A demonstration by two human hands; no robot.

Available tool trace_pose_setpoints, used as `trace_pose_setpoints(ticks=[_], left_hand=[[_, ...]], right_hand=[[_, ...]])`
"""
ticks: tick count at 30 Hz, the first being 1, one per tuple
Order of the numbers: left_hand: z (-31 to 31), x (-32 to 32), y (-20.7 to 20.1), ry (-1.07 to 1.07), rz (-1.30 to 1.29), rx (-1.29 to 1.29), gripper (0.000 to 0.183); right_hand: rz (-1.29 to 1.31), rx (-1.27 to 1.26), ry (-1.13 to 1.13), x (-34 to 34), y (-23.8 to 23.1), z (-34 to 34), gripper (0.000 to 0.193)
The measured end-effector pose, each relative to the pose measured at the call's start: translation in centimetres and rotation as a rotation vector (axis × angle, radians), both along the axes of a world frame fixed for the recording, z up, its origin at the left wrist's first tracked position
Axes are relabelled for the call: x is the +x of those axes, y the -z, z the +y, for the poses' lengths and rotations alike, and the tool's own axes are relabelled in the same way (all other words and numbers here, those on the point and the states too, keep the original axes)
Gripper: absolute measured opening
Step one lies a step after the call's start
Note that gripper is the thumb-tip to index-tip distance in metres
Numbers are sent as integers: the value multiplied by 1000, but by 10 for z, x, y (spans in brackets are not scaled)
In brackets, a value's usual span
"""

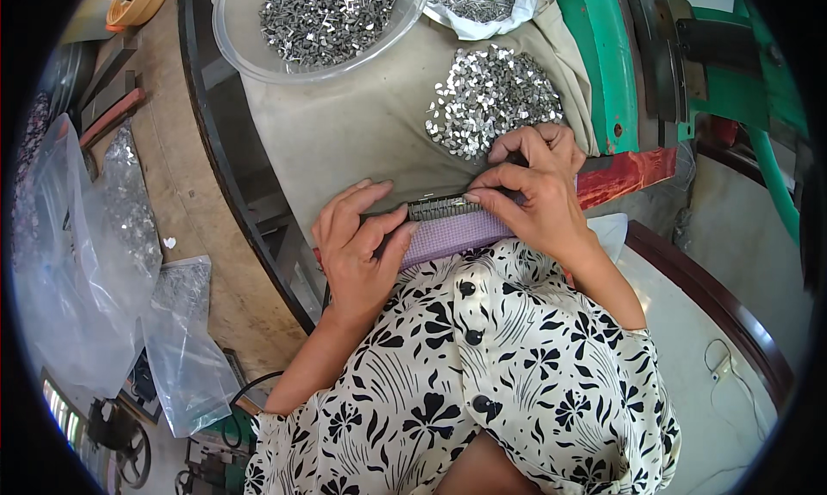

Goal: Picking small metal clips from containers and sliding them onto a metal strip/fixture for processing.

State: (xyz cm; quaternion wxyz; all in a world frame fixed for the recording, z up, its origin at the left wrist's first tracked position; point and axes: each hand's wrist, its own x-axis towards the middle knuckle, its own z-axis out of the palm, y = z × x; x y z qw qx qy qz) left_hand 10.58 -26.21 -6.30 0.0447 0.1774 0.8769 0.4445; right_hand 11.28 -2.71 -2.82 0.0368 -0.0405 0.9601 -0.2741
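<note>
Across the smooth beige cloth [345, 146] stand a round clear-plastic tub [244, 34] of grey metal bits, far left, and a loose silvery pile [500, 99] of flat metal pieces, far right, while at its near edge the left hand [355, 243] and right hand [543, 189], each with thumb and forefinger narrowly spaced, whether gripping anything I cannot tell, meet opposite ends of 1 dark, slim, ridged rack [441, 208].

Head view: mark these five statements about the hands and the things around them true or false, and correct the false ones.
1. The left hand and right hand are at opposite ends of the dark metal row: true.
2. The lilac strip lies beyond the row: false; it lies on the shirt side.
3. The loose metal pile lies on beige cloth: true.
4. The round tub is empty: false; it holds metal pieces.
5. The shirt is plain: false; it is patterned.
</note>
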Motion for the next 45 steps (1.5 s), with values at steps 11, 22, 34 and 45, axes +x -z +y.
trace_pose_setpoints(ticks=[11, 22, 34, 45], left_hand=[[0, 0, 1, -8, 13, 17, 22], [-1, 1, 3, 31, 50, -4, 22], [0, -12, -9, 100, 1, -94, 24], [6, -47, -16, 305, 72, -202, 20]], right_hand=[[-19, 4, -25, -2, -6, 16, 15], [34, 78, -155, -25, -9, 9, 11], [-209, -339, 123, -14, -17, 27, 8], [-276, -850, 405, 15, 9, 42, 10]])
